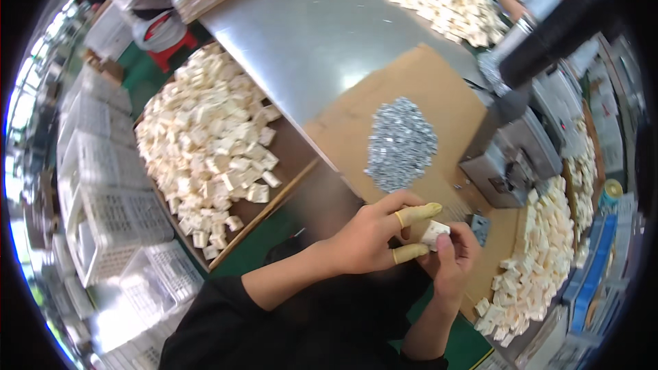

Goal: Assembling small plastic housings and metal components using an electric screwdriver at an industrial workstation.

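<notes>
The right hand [454, 260] pinches a white block [434, 232]; the left hand [373, 236] curls beside it, its grip unclear; grey pieces [401, 144] lie heaped on cardboard [439, 82].

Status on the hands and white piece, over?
Right hand: pinching white piece. Left hand: at the piece, grip unclear. Silvery pile beyond, nothing visibly blocking.

Left forearm [291, 277] slanting inward, left grip [373, 236] with fingers parted, right grip [454, 260] pinching just beside it

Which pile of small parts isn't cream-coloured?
The silvery-grey pile, on the brown cardboard beyond the person's left hand; the other piles are cream-white blocks.
</notes>
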A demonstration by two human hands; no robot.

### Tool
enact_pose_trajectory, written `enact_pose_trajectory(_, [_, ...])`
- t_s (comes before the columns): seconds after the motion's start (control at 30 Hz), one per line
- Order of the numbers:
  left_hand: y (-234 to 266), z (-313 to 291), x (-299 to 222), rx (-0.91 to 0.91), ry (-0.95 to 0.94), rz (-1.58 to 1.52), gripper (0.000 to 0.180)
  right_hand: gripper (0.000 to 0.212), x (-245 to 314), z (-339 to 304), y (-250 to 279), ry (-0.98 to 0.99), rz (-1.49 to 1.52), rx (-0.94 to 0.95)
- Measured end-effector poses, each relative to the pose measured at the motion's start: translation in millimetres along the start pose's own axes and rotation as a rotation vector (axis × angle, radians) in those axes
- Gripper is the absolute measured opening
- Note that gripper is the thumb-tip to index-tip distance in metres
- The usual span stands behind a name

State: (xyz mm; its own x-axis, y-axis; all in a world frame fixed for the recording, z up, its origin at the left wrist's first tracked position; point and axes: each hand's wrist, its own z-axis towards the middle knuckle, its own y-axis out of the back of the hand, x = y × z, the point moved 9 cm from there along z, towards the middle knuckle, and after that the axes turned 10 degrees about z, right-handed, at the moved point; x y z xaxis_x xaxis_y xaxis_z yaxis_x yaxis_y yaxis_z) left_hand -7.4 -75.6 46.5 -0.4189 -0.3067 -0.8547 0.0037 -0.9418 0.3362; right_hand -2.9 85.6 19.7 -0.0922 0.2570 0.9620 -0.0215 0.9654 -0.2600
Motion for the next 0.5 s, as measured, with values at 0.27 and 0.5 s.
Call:
enact_pose_trajectory(0.27, [64.7,-26.8,31.4,-0.166,0.012,0.125,0.029,0.032,-1.6,15.8,-67.2,0.157,-0.431,0.314])
enact_pose_trajectory(0.5, [111.9,-47.0,6.5,-0.260,-0.306,0.699,0.027,0.033,-24.9,7.9,-67.5,-0.043,-0.238,0.366])
